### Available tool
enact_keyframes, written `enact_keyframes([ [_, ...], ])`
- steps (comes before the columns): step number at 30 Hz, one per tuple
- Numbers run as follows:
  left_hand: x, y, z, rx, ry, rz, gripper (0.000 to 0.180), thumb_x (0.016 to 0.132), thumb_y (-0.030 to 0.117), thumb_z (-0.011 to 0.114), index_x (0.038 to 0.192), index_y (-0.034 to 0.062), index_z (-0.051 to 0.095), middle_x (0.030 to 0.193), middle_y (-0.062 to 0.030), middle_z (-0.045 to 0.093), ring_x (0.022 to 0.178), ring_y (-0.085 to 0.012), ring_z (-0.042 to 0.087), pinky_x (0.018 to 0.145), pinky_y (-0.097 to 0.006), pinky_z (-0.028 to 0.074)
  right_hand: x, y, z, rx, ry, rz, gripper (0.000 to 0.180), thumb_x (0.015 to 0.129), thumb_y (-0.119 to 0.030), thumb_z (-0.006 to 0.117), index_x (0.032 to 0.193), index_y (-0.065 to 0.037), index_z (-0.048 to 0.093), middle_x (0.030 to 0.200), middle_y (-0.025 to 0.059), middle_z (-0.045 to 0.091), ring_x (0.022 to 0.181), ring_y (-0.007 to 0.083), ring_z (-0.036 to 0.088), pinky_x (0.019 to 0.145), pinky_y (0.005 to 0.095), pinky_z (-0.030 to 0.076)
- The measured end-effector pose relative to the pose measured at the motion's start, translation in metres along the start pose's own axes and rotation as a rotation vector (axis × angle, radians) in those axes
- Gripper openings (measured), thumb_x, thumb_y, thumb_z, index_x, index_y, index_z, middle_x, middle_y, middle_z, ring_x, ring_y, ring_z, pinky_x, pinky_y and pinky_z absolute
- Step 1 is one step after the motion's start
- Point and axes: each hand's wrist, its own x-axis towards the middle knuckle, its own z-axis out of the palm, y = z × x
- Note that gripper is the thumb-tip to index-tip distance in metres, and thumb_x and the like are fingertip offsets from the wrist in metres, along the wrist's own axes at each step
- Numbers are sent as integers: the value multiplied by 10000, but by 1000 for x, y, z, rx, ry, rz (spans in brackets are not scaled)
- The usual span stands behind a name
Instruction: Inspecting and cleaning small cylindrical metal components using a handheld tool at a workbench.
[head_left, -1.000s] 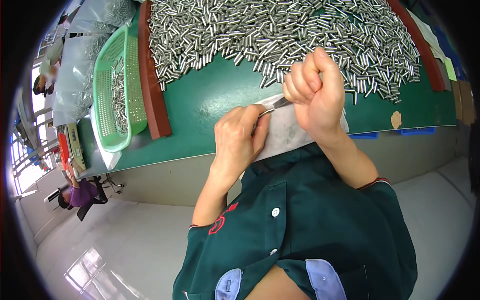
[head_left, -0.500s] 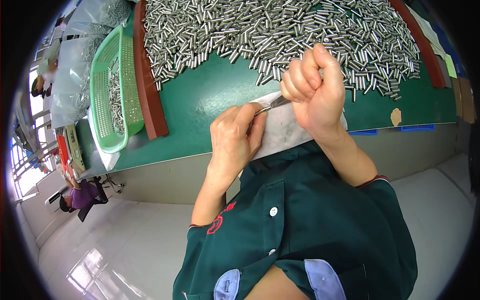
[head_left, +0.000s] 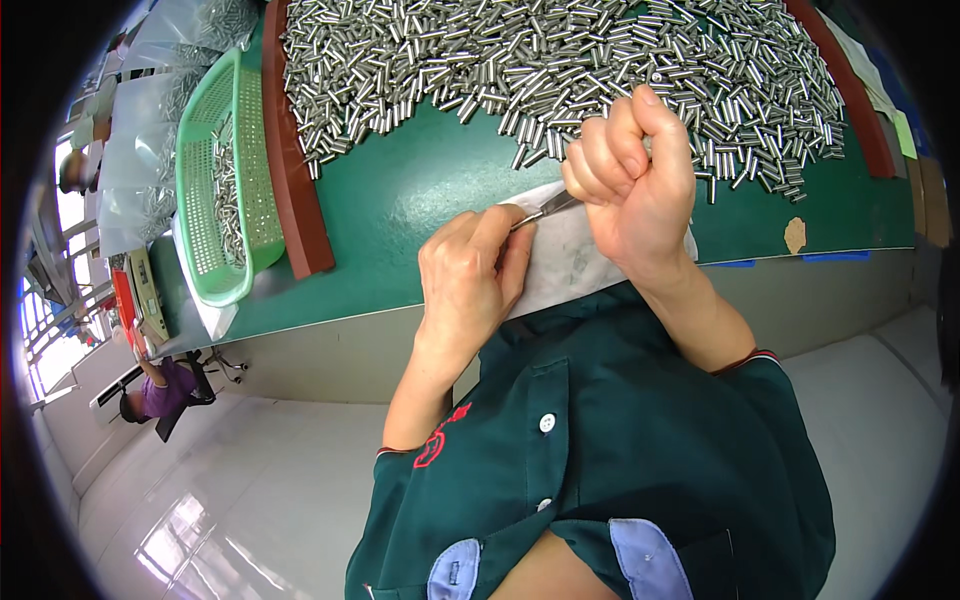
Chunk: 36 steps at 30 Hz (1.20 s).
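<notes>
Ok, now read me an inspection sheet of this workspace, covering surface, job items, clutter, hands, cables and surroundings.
Surface: green tabletop, with a smudged white cloth at its near edge.
Job items: slim metal item, one piece or two unclear; large pile of metal pins.
Clutter: green basket at left, holding metal pieces.
Hands: left hand and right hand both grip the slim metal item.
Cables: nothing seen.
Surroundings: plastic bags at left; seated person in purple.

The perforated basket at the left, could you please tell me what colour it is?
The basket is light green, best seen in the head view.
</notes>
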Motion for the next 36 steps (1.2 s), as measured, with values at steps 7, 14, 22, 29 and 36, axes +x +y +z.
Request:
enact_keyframes([
  [7,1,1,-1,10,-11,-12,96,664,39,631,710,37,546,510,-94,475,470,-258,486,448,-351,383,-1,1,1,-19,2,-13,420,898,-281,269,504,-135,273,412,-37,237,375,70,146,381,236,154],
  [14,1,1,-1,1,-13,-18,101,659,39,631,684,36,533,499,-95,467,461,-264,482,440,-353,377,-4,1,8,-75,-3,-17,417,899,-274,280,507,-130,274,413,-32,236,377,70,144,383,233,160],
  [22,3,-1,0,-47,-16,-16,79,649,-1,632,680,2,559,467,-65,430,386,-166,403,396,-276,330,-12,7,16,-311,-89,-165,392,904,-211,285,532,-87,286,458,-10,263,414,69,188,398,231,180],
  [29,0,2,-2,-13,-21,-14,99,666,43,622,652,36,524,486,-103,471,453,-268,488,436,-349,382,-21,11,17,-478,-176,-240,367,894,-154,305,537,-69,294,479,-14,264,441,65,210,416,232,200],
  [36,-9,6,-4,-15,165,4,108,665,51,657,767,40,623,482,-74,473,427,-214,457,433,-312,380,-6,-5,1,-47,-131,-101,417,896,-258,253,500,-128,277,414,-29,243,378,86,152,394,251,164],
])
